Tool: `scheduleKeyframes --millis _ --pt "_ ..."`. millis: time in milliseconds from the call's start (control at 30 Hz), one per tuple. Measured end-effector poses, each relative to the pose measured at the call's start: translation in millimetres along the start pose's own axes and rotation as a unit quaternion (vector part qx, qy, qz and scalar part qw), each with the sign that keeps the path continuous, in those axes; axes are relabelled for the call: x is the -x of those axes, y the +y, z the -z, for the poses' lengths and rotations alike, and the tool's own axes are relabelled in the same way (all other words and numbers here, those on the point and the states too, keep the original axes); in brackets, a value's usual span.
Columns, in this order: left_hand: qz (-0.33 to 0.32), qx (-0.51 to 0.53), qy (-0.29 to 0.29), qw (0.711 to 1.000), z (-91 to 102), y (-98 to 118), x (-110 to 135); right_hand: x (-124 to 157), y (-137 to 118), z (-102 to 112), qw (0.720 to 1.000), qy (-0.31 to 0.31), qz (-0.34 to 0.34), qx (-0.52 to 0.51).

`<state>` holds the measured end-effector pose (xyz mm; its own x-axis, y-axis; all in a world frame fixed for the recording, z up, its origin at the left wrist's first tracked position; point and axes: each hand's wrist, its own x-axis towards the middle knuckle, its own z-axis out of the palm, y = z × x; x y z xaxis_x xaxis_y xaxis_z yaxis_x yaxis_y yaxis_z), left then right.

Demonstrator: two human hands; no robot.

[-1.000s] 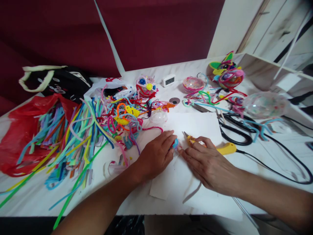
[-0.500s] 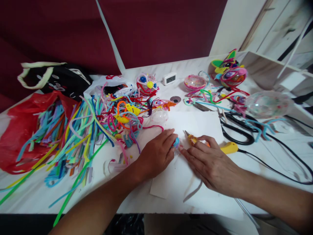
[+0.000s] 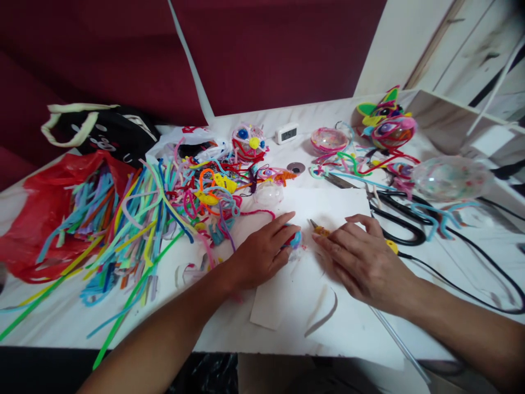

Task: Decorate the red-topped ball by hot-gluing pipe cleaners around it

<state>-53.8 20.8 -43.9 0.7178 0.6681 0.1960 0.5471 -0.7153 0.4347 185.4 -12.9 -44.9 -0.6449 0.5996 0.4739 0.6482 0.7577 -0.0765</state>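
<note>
L hand [image 3: 256, 254] rests on white paper sheet [image 3: 328, 205] at desk [image 3: 246, 323] centre, fingers curled on a small red/blue ball [image 3: 294, 239], clamped betw. thumb and fingertips. R hand [image 3: 361, 262] lies just right of the ball, palm down over a yellow-handled tool [image 3: 322, 231]; tip pokes out toward the ball; grip on it: can't tell. Black scissors [image 3: 400, 216] right of sheet, near. Pipe-cleaner pile [image 3: 135, 219] left of sheet, spilling from red bag [image 3: 36, 219]. Small digital clock [image 3: 286, 133] beyond sheet, well apart.
</note>
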Motion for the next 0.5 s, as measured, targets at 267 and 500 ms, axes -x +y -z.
scheduleKeyframes --millis 267,500 --pt "0.024 0.015 0.000 1.000 -1.9 1.6 -0.3 0.1 4.7 2.5 1.000 0.009 -0.007 0.022" --pt "0.077 0.017 0.064 0.995 -11.4 -2.7 0.3 1.3 7.4 0.8 1.000 0.006 -0.018 0.016"
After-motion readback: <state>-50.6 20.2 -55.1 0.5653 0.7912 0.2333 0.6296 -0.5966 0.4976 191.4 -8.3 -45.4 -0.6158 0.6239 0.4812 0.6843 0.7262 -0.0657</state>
